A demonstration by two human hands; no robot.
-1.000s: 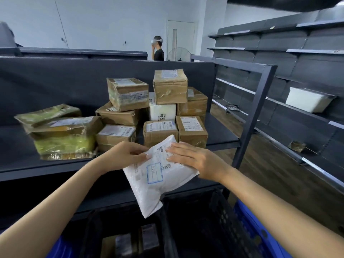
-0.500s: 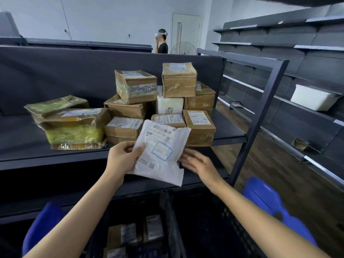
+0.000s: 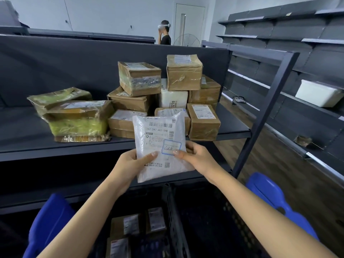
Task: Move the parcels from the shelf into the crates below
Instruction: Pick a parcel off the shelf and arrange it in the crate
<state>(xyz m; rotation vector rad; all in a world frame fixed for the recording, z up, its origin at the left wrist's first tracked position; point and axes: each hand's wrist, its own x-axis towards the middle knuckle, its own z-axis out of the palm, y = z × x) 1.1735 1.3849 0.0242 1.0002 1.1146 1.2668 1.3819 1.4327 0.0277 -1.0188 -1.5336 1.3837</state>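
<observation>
2 hands hold 1 white poly mailer (image 3: 160,138) upright, just in front of the shelf (image 3: 55,151) edge and above the crates. It touches neither shelf nor crate. The left hand (image 3: 133,162) grips the lower left edge, thumb laid across the front and fingers curled behind. The right hand (image 3: 198,157) grips the lower right edge in the same way. The printed label faces the camera, right way up. Judgement: the mailer is held like this so the label can be read before it is dropped into a crate.

Count on shelf:
- 7 brown cardboard boxes (image 3: 139,78), stacked in a tight cluster.
- 1 white box (image 3: 174,98) wedged among them.
- 2 film-wrapped green parcels (image 3: 78,120) to the left, apart from the cluster.

1 low box is partly hidden behind the mailer, so the box count is provisional.

Below stand 2 black mesh crates, side by side. The left crate (image 3: 167,220) holds at least 3 labelled parcels (image 3: 130,224). The right crate (image 3: 240,226) is too dark inside to tell its contents.

Judgement: most of the stock remains on the shelf, so the task is well short of complete.
</observation>
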